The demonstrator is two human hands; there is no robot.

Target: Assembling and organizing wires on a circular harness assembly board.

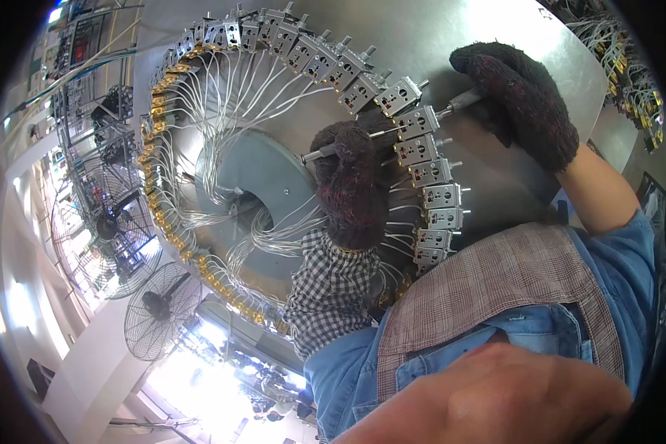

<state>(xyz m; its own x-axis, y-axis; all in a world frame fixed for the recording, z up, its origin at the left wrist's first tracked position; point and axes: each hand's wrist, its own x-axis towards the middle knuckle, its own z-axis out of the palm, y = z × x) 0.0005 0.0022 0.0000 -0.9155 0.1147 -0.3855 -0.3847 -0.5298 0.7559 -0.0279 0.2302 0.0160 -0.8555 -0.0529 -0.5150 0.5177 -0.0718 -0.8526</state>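
Gripping a screwdriver [320, 154], the left hand [351, 185] sits inside the curved edge of metal boxes [416, 123]; the right hand [522, 100] (closed snugly on a grey tool [464, 101]) has bare tabletop [422, 44] outside.

Gloves [522, 96] at centre and upper right are blackish with reddish flecks; central sleeve cover [329, 285] black-and-white checked; lower-right apron [488, 285] brown plaid; upper-centre metal units [417, 123] silver, wires [216, 137] white.
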